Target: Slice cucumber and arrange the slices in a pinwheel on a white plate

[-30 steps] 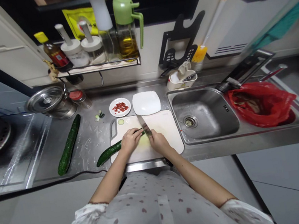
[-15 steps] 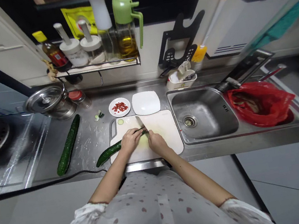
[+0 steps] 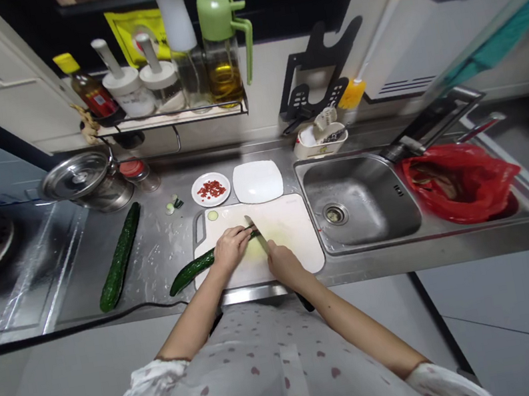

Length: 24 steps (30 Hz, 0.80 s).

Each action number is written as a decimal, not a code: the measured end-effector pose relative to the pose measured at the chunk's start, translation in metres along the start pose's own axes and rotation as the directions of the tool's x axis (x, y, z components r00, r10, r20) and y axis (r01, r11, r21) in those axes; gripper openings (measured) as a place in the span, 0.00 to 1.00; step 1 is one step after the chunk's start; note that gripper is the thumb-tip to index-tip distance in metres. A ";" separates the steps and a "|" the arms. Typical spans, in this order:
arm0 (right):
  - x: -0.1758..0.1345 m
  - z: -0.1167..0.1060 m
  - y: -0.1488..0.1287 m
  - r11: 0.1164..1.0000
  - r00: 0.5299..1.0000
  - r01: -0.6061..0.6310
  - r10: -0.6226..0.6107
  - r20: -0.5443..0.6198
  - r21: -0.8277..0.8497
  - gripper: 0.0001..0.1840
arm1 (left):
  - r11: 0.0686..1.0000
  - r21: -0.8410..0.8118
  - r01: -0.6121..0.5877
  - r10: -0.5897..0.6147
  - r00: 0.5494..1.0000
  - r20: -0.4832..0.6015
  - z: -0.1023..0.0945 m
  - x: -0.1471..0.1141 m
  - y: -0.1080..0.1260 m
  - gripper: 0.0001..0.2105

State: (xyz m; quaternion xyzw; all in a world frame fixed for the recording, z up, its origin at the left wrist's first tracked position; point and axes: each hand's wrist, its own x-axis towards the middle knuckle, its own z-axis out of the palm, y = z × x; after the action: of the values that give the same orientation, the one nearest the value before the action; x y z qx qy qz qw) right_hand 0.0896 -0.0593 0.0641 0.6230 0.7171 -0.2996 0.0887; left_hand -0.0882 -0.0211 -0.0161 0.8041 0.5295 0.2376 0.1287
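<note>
A dark green cucumber [image 3: 191, 271] lies across the white cutting board [image 3: 293, 220], its left end sticking out past the board's edge. My left hand [image 3: 230, 247] is closed over it near its right end. In my right hand [image 3: 283, 264] is a kitchen knife [image 3: 259, 237], its blade slanting up and left beside the cucumber's right end. Most of the knife's handle is hidden in the fist. One pale cucumber slice [image 3: 213, 215] rests at the board's upper left, near the grey handle.
Behind the board stand a plate of chopped red pieces [image 3: 211, 189] and a white plate [image 3: 258, 181]. A second cucumber [image 3: 120, 257] and small cucumber scraps [image 3: 174, 203] lie to the left. On the right are the sink [image 3: 361, 202] and a red plastic bag [image 3: 465, 184].
My right hand has drawn the knife slightly back toward me and to the right. My left hand and the cucumber have hardly moved.
</note>
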 end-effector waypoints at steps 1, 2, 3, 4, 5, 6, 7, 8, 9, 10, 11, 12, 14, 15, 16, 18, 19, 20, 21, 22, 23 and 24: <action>0.000 -0.001 -0.001 1.000 1.000 0.001 -0.001 0.003 -0.005 0.16 | 1.000 -0.002 -0.001 0.001 1.000 -0.001 0.000 0.000 0.000 0.13; 0.001 -0.003 -0.002 1.000 1.000 0.003 -0.002 0.005 -0.012 0.16 | 1.000 -0.004 -0.003 0.003 1.000 -0.003 0.000 0.001 0.000 0.13; 0.003 -0.004 -0.003 1.000 1.000 0.003 -0.002 0.006 -0.019 0.16 | 1.000 -0.007 -0.005 0.005 1.000 -0.004 0.001 0.001 0.000 0.13; 0.004 -0.005 -0.003 1.000 1.000 0.001 -0.001 0.010 -0.024 0.16 | 1.000 -0.010 -0.007 0.007 1.000 -0.004 0.001 0.001 -0.001 0.13; 0.006 -0.006 -0.004 1.000 1.000 -0.002 0.003 0.014 -0.026 0.16 | 1.000 -0.014 -0.008 0.008 1.000 -0.003 0.001 0.001 -0.001 0.12; 0.008 -0.006 -0.005 1.000 1.000 -0.006 0.006 0.018 -0.025 0.16 | 1.000 -0.018 -0.008 0.008 1.000 -0.003 0.001 0.001 -0.001 0.12; 0.010 -0.007 -0.006 1.000 1.000 -0.007 0.008 0.022 -0.022 0.16 | 1.000 -0.021 -0.006 0.006 1.000 -0.004 0.001 0.001 -0.001 0.12; 0.013 -0.007 -0.007 1.000 1.000 -0.008 0.009 0.025 -0.018 0.15 | 1.000 -0.024 -0.003 0.003 1.000 -0.004 0.001 0.000 -0.001 0.12; 0.015 -0.007 -0.008 1.000 1.000 -0.009 0.009 0.025 -0.014 0.15 | 1.000 -0.026 -0.001 0.001 1.000 -0.004 0.001 0.000 -0.001 0.12; 0.018 -0.007 -0.009 1.000 1.000 -0.006 0.007 0.020 -0.011 0.15 | 1.000 -0.026 0.002 -0.002 1.000 -0.004 0.001 0.000 -0.001 0.12; 0.021 -0.007 -0.010 1.000 1.000 -0.005 0.005 0.012 -0.010 0.15 | 1.000 -0.026 0.003 -0.003 1.000 -0.004 0.001 0.000 0.000 0.12; 0.023 -0.006 -0.011 1.000 1.000 -0.001 0.001 0.003 -0.010 0.15 | 1.000 -0.025 0.002 -0.002 1.000 -0.004 0.000 0.000 0.000 0.12; 0.027 -0.006 -0.013 1.000 1.000 0.004 -0.004 -0.015 -0.012 0.15 | 1.000 -0.020 -0.001 0.001 1.000 -0.002 0.000 0.000 0.000 0.12; 0.029 -0.006 -0.014 1.000 1.000 0.005 -0.006 -0.022 -0.013 0.16 | 1.000 -0.017 -0.002 0.002 1.000 -0.001 0.000 0.000 0.000 0.12; 0.029 -0.006 -0.014 1.000 1.000 0.004 -0.005 -0.022 -0.015 0.16 | 1.000 -0.013 -0.002 0.002 1.000 0.001 0.000 0.001 0.000 0.13; 0.028 -0.005 -0.014 1.000 1.000 0.001 -0.001 -0.012 -0.018 0.16 | 1.000 -0.008 0.001 -0.001 1.000 0.001 0.000 0.001 0.000 0.13; 0.026 -0.004 -0.013 1.000 1.000 -0.006 0.006 -0.004 -0.021 0.16 | 1.000 -0.007 0.003 -0.003 1.000 -0.001 0.000 0.001 0.000 0.13; 0.023 -0.002 -0.011 1.000 1.000 -0.011 0.011 0.005 -0.024 0.16 | 1.000 -0.007 0.004 -0.004 1.000 -0.003 0.000 0.001 -0.001 0.12; 0.020 -0.001 -0.009 0.999 1.000 -0.017 0.017 0.014 -0.027 0.16 | 1.000 -0.008 0.005 -0.005 1.000 -0.006 0.001 0.001 -0.001 0.12; 0.017 0.001 -0.007 0.999 1.000 -0.022 0.023 0.020 -0.029 0.15 | 1.000 -0.009 0.004 -0.004 1.000 -0.007 0.001 0.001 -0.001 0.12; 0.013 0.002 -0.005 0.999 0.999 -0.024 0.025 0.022 -0.030 0.15 | 1.000 -0.009 0.002 -0.002 1.000 -0.007 0.001 0.001 -0.001 0.12; 0.010 0.004 -0.003 0.999 0.999 -0.025 0.026 0.019 -0.030 0.14 | 1.000 -0.010 -0.001 0.001 1.000 -0.006 0.001 0.001 -0.001 0.12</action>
State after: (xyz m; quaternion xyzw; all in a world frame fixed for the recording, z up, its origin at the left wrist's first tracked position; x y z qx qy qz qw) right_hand 0.0834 -0.0530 0.0566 0.6278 0.7124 -0.2940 0.1088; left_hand -0.0887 -0.0198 -0.0172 0.8029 0.5285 0.2428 0.1310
